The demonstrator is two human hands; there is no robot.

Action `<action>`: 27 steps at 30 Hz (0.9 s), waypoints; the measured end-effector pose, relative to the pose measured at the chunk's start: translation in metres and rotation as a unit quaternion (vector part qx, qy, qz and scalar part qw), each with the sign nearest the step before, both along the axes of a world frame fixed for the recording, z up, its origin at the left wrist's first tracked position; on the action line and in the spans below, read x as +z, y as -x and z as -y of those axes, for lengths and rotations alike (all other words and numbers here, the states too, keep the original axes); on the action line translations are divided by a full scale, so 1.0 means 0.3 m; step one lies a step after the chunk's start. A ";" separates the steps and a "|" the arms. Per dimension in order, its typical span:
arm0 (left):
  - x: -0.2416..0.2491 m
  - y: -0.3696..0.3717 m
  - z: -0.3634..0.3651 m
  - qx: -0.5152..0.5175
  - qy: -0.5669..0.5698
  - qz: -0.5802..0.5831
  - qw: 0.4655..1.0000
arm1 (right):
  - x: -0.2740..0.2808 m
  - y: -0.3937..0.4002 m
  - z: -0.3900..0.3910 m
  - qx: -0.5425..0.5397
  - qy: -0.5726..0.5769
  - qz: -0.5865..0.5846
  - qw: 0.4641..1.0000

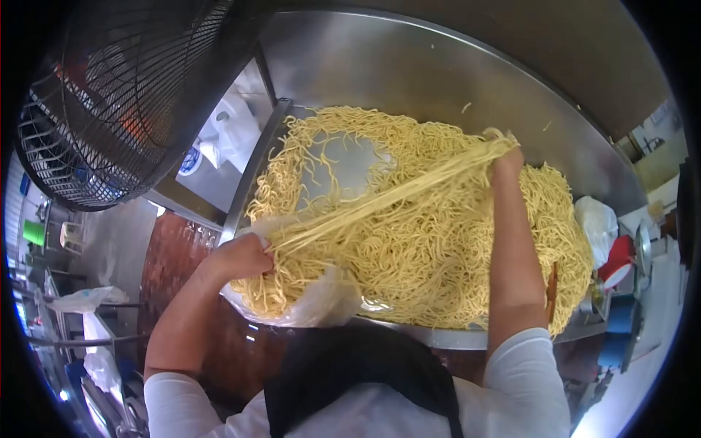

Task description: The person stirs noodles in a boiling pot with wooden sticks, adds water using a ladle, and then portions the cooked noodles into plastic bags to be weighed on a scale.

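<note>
A thick heap of yellow noodles (431, 255) covers most of a metal tray (347, 171). High on the right, my right hand (509, 157) is closed around a bunch of noodles. From it, long strands (394, 196) stretch taut down to the left. My left hand (247, 257) is closed at the rim of a clear plastic bag (325, 299) at the tray's near left corner. Noodles (270, 292) fill the bag's mouth, and the strands' lower ends reach it. The fingertips of my left hand are partly hidden.
A large black wire-cage fan (109, 109) looms at the upper left. Tall metal sheeting (409, 66) backs the tray. A brown stick (553, 292) lies along the noodles' right side. White plastic bags (597, 228) and a red container (619, 259) stand beyond the right edge.
</note>
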State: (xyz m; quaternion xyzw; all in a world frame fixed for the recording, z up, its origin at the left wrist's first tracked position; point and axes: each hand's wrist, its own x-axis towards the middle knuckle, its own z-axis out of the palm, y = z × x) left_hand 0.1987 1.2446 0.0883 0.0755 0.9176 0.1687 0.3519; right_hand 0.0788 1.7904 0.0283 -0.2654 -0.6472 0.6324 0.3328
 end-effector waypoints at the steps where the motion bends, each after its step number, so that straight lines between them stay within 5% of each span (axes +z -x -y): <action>1: -0.005 0.007 0.006 -0.014 0.067 -0.020 0.997 | -0.009 -0.016 -0.052 -0.018 -0.013 0.015 1.000; 3: -0.026 0.008 0.041 -0.012 0.071 -0.023 0.997 | -0.023 -0.057 -0.169 -0.010 0.076 -0.046 0.996; 4: -0.033 0.008 0.055 -0.011 0.074 -0.027 0.997 | -0.018 -0.070 -0.243 0.066 -0.118 0.128 0.983; 5: -0.025 0.006 0.053 -0.008 0.074 -0.026 0.997 | -0.008 -0.078 -0.271 0.137 -0.304 0.291 0.897; 7: 0.004 -0.001 0.043 0.001 0.126 -0.043 0.991 | 0.129 -0.088 -0.197 0.274 -0.713 0.373 0.526; 9: -0.001 -0.011 0.061 0.001 0.115 -0.071 0.991 | 0.225 -0.059 -0.097 0.390 -0.608 0.510 0.467; 10: -0.003 -0.018 0.065 -0.001 0.102 -0.101 0.990 | 0.325 -0.112 0.063 0.392 -0.571 0.456 0.559; 12: 0.022 -0.032 0.065 -0.013 0.090 -0.123 0.988 | 0.356 -0.130 0.356 0.459 -0.480 0.398 0.633; 15: 0.029 -0.043 0.093 -0.025 -0.011 -0.190 0.981 | 0.121 -0.165 0.796 0.641 -0.353 0.205 0.650; 16: 0.027 -0.052 0.105 -0.023 -0.100 -0.225 0.969 | 0.089 -0.215 0.906 0.677 -0.244 0.268 0.641; 17: 0.043 -0.063 0.108 -0.022 -0.100 -0.229 0.968 | -0.087 -0.230 1.004 0.668 -0.362 0.246 0.602; 20: 0.090 -0.105 0.107 0.042 -0.070 -0.154 0.985 | -0.133 -0.359 1.062 0.622 -0.395 0.313 0.600; 22: 0.075 -0.146 0.051 0.245 -0.435 0.018 0.867 | -0.104 -0.400 1.012 0.603 -0.373 0.328 0.624; 23: 0.101 -0.146 -0.013 0.241 -0.436 0.016 0.867 | -0.038 -0.395 1.014 0.599 -0.376 0.327 0.627; 25: 0.216 -0.160 -0.163 0.294 -0.590 0.022 0.752 | 0.105 -0.387 1.046 0.649 -0.163 0.252 0.699; 27: 0.334 -0.153 -0.227 0.274 -0.659 -0.017 0.700 | 0.050 -0.394 1.199 0.661 -0.059 -0.005 0.748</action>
